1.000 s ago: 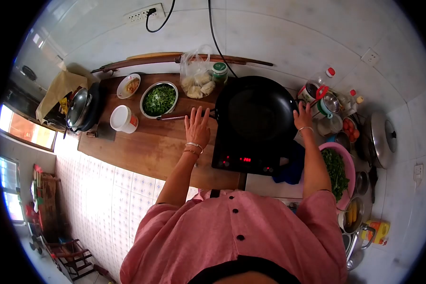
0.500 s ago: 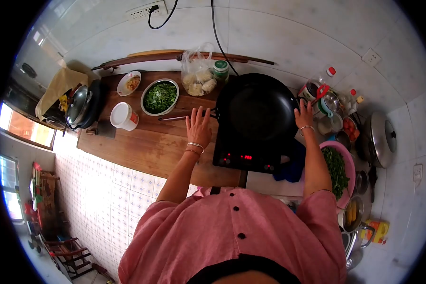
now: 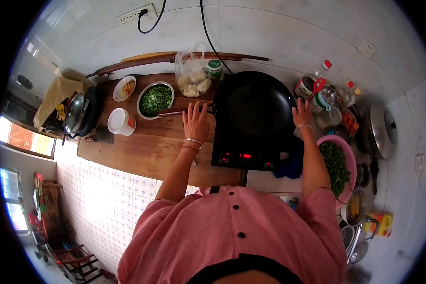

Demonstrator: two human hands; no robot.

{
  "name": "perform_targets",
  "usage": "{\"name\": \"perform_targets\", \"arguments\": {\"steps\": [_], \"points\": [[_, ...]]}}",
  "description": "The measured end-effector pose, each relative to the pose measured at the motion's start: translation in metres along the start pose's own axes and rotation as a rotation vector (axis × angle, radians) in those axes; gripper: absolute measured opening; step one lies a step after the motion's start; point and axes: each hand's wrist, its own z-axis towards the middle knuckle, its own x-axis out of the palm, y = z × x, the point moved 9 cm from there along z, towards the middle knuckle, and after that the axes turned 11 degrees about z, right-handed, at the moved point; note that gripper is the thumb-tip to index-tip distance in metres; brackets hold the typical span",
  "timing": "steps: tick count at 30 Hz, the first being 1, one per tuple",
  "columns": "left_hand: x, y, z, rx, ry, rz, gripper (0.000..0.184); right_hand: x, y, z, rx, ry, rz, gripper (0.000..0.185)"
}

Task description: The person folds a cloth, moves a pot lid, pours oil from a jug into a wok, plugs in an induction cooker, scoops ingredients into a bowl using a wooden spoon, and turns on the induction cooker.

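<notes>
A black wok (image 3: pixel 253 104) sits on a black induction cooker (image 3: pixel 246 160) with red lit digits. It looks bare inside. My left hand (image 3: pixel 195 124) lies over the wok's long brown handle (image 3: pixel 172 112), fingers stretched out and apart rather than wrapped round it. At the wok's right edge, by its small side handle, my right hand (image 3: pixel 302 115) has its fingers extended; whether it touches the metal I cannot tell. Left of the handle stands a metal bowl of chopped greens (image 3: pixel 156 99).
A white tub (image 3: pixel 121 122), a bowl of chopped bits (image 3: pixel 124 89), a plastic bag of pale pieces (image 3: pixel 192 84) and a green-lidded jar (image 3: pixel 215 69) stand on the wooden counter. To the right are a pink basin of leafy greens (image 3: pixel 349 156), bottles and a large lidded pan (image 3: pixel 381 131).
The wok's handle has swung slightly, its end now higher beside the greens bowl. My left hand has shifted a little up and left with it. The view has moved slightly.
</notes>
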Motion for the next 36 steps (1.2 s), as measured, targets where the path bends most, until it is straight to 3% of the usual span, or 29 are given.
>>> {"name": "perform_targets", "arguments": {"steps": [8,36], "points": [[0.001,0.003,0.002,-0.001,0.076,-0.028,0.076,0.0,0.007,0.002,0.019,0.045,-0.046,0.057],[0.007,0.004,-0.012,-0.051,0.047,-0.022,0.079,-0.002,0.01,0.0,-0.008,0.045,-0.132,0.059]]}}
